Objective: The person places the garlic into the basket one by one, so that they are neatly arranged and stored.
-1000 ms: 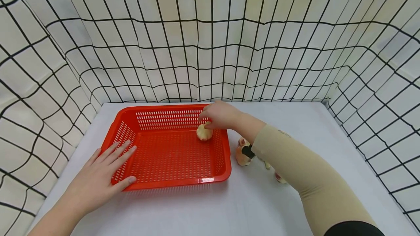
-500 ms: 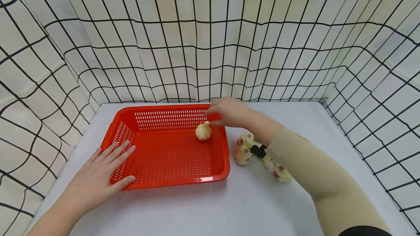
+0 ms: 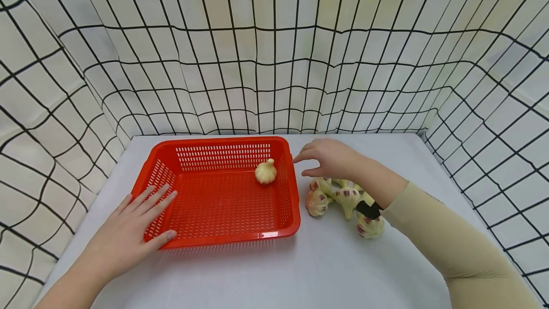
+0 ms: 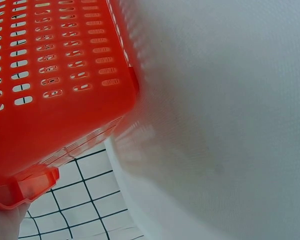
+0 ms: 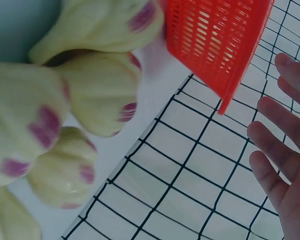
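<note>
Red basket (image 3: 227,239) sits under my left hand (image 3: 128,230), fingers wide, likely steadying it; garlic bulbs (image 3: 347,198) near right hand (image 3: 332,157), fingers parted, empty.

In front of you stretches a white tabletop (image 3: 326,271), its far edge straight and its sides running out toward you. Beyond it, a black net (image 3: 274,63) of roughly square mesh hangs before a pale back wall (image 3: 264,46), its cords slightly wavy. To your left and right, the same mesh covers pale side walls, meeting the back at angled corners. Faint yellowish patches tint the upper backing. The light reaching you is soft and pale, leaving blurred shadows on the tabletop.
</note>
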Demonstrator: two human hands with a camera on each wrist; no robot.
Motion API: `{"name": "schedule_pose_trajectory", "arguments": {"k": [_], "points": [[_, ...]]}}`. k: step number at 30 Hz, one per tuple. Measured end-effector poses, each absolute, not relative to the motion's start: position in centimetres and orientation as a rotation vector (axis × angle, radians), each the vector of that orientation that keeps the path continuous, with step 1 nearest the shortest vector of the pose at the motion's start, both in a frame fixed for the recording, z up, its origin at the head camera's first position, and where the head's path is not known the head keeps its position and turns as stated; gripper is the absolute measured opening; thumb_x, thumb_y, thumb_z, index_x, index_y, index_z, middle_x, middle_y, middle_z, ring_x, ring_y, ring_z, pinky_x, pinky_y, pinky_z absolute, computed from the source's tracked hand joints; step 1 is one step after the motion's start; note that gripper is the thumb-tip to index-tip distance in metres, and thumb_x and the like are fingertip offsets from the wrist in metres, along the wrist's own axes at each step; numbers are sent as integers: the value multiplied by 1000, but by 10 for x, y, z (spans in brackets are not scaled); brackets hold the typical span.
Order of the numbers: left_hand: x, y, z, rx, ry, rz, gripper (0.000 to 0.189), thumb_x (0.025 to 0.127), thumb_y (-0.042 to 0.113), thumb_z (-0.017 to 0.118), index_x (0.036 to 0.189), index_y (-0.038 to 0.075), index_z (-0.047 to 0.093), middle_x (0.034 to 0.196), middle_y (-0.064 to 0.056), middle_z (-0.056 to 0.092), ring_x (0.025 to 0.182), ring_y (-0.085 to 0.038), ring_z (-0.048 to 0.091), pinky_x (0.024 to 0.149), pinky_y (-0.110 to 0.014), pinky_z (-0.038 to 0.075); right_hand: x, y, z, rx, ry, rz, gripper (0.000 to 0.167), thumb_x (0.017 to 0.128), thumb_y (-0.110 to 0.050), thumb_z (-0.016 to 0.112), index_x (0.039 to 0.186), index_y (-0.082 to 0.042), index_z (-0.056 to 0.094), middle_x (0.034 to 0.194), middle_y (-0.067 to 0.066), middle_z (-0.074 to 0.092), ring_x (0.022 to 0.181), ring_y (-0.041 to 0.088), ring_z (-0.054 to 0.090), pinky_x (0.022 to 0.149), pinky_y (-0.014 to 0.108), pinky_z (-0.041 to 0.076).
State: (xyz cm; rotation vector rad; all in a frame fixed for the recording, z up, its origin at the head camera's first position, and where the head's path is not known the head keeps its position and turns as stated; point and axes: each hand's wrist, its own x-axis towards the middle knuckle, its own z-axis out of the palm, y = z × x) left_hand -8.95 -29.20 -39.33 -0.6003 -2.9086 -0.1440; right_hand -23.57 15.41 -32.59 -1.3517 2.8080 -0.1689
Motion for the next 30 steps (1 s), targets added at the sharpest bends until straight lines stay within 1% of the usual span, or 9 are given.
{"name": "schedule_pose_trajectory", "arguments": {"k": [2,8,15,21,27,29,30], "points": [[-89,-292,-393,-600,-2910,-146,85,86,61,65,155,20,36,156,-14,38,139,-43,33,118,-34,-17,-231,162,-328,-1314,2806,-176,34,88,-31,76,120,-23,73,115,-4,70,111,18,62,95,38,52],[-90,-292,-393,-597,-2914,-150,85,87,60,65,155,20,36,156,-13,38,139,-43,33,118,-36,-17,-216,187,-335,-1181,2800,-226,36,88,-33,76,123,-26,71,121,-4,68,114,18,61,95,41,52],[-90,-293,-392,-602,-2911,-148,85,87,59,66,155,20,35,156,-13,38,139,-44,33,118,-35,-17,-205,208,-346,-1099,2778,-318,37,88,-32,76,124,-23,71,121,-6,68,116,18,60,97,45,51],[-90,-293,-393,-601,-2913,-150,85,87,59,65,156,20,34,156,-13,37,139,-44,33,118,-36,-17,-201,210,-357,-1044,2759,-323,39,87,-33,77,124,-24,71,122,-5,68,116,19,60,97,45,51],[-89,-293,-393,-608,-2902,-157,85,87,59,66,156,21,34,156,-13,37,140,-43,33,119,-37,-16,-200,206,-367,-1014,2709,-288,46,84,-40,78,129,-32,67,126,-9,66,121,17,58,98,43,50],[-89,-293,-392,-611,-2900,-161,85,87,59,66,156,21,33,156,-14,37,140,-43,32,118,-36,-16,-200,205,-370,-1034,2702,-250,47,85,-40,78,130,-33,66,126,-10,65,120,16,57,97,41,50],[-88,-293,-392,-612,-2900,-160,86,87,59,66,156,21,33,156,-14,37,140,-43,32,118,-36,-16,-201,204,-371,-1040,2699,-230,47,85,-39,78,131,-33,66,126,-10,65,117,15,59,95,40,51]]}}
